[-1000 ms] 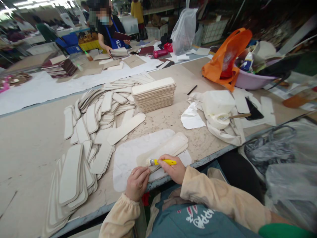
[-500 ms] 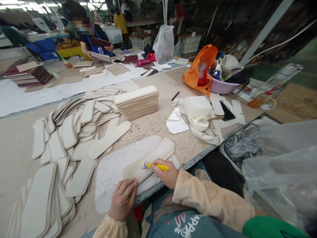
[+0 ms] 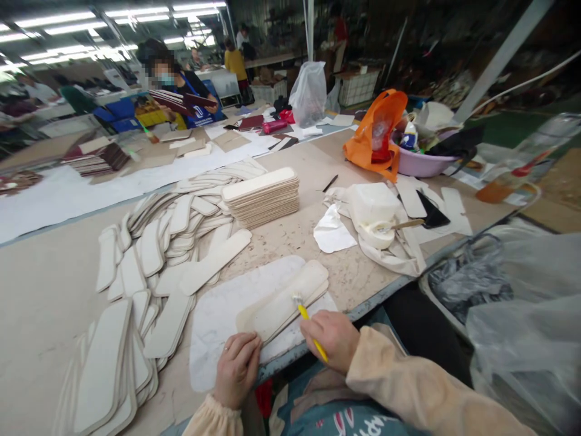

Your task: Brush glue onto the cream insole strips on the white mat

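In my right hand is a paintbrush with a yellow handle, its bristles touching the upper face of an off-white, round-ended panel. The near end of that panel looks damp and darker. My left hand is closed on the panel's near left end, fingers pressed together; its thumb is mostly hidden. At least one more panel lies beneath, its edge showing on the right. Both rest on a white sheet at the table's edge.
Loose panels are spread to the left, beside a neat panel stack. A white tub with a stick stands right of a crumpled white piece. Farther off are an orange bag and a lilac basin. A co-worker holds dark panels.
My right hand has moved right and toward me, and the brush has swung steeper, its bristles farther along the panel. My left hand stays at the panel's end. The camera view has shifted.
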Demonstrator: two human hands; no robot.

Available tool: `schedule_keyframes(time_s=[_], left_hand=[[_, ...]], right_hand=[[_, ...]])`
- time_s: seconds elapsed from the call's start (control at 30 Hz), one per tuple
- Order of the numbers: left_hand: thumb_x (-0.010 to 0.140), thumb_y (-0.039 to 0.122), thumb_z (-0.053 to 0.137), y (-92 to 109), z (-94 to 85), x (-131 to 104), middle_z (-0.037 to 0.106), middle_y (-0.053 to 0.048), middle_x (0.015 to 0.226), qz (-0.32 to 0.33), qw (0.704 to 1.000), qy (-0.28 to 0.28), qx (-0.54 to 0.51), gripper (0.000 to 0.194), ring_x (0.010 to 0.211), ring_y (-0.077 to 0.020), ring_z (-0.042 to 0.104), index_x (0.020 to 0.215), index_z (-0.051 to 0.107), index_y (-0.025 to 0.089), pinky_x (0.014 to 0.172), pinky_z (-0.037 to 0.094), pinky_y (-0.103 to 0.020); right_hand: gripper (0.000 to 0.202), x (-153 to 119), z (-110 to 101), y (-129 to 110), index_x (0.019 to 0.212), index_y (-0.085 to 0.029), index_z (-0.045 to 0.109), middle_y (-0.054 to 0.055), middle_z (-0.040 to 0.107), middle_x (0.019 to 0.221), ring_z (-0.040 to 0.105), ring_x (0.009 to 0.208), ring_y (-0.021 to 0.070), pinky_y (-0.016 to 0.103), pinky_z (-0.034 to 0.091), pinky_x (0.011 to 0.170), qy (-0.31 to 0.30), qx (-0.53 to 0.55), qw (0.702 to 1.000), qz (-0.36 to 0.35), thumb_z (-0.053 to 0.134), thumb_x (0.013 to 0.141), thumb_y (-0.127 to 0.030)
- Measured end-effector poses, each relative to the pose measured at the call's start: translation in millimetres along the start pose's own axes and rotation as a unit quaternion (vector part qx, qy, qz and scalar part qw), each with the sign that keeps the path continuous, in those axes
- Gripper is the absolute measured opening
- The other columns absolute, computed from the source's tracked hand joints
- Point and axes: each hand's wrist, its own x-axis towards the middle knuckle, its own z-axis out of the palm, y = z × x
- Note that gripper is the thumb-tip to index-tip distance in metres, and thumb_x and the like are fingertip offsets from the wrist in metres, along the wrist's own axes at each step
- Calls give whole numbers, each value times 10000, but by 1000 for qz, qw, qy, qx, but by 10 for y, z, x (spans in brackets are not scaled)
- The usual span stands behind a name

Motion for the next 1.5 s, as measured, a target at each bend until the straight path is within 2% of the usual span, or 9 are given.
schedule_keyframes(time_s=[0.1,0.2,0.37,0.5,0.6,0.73,0.97,1.27,1.5], left_hand=[[837,131,528,98,-40,22,667,-66,869,-49,999,-17,-9,164,809,-166,626,897,658,212,731,531,-324],[855,192,516,15,-138,133,655,-64,841,-109,994,-10,-16,136,799,-159,628,852,652,204,694,538,-292],[809,392,579,-748,-459,595,652,-128,995,-163,968,75,174,310,956,-241,606,1001,634,155,844,495,-400],[770,409,570,-1418,-586,982,610,-179,1136,-245,919,-39,307,426,1075,-316,552,1087,615,127,917,422,-467],[732,361,581,-1640,-583,1141,640,-172,1072,-253,912,-95,309,390,1016,-307,579,1029,649,117,903,417,-431],[742,390,541,-1700,-563,1207,646,-178,1007,-282,893,-140,320,394,928,-298,599,986,670,108,840,426,-393],[722,480,524,-1728,-550,1209,613,-162,1008,-320,869,-116,360,457,985,-325,543,1008,627,139,807,402,-388],[787,398,468,-1682,-540,1102,647,-129,993,-290,889,-61,348,332,943,-264,560,903,665,158,799,384,-360],[785,382,469,-1606,-614,1127,662,-80,814,-301,907,6,294,296,798,-223,598,863,658,169,699,425,-319]], right_hand=[[174,-19,-9,-74,970,-191,610,38,621,702,577,659,163,271,459,606,34,129,990,-33,465,874,-186],[247,-68,-88,144,1094,-216,574,57,670,870,632,785,168,280,510,714,141,212,967,3,498,870,-146],[213,-238,-260,530,1037,-232,616,61,690,908,666,812,195,278,541,738,233,202,947,89,550,847,-161],[198,-367,-325,598,1015,-223,626,56,689,891,671,790,185,253,547,727,252,180,945,108,560,840,-158],[199,-411,-341,602,1016,-214,624,48,688,885,672,785,172,233,545,720,262,171,943,116,556,841,-146],[210,-404,-360,610,1026,-210,620,48,689,894,672,790,171,239,545,726,276,162,940,115,553,842,-133],[233,-388,-313,613,1052,-214,601,51,683,905,662,825,181,276,539,742,267,177,940,118,545,848,-116],[253,-410,-239,612,1064,-218,593,51,677,917,656,832,182,280,534,741,258,176,943,113,561,840,-104],[266,-426,-246,604,1074,-236,600,43,678,928,657,835,182,281,533,753,259,185,941,118,562,842,-111]])
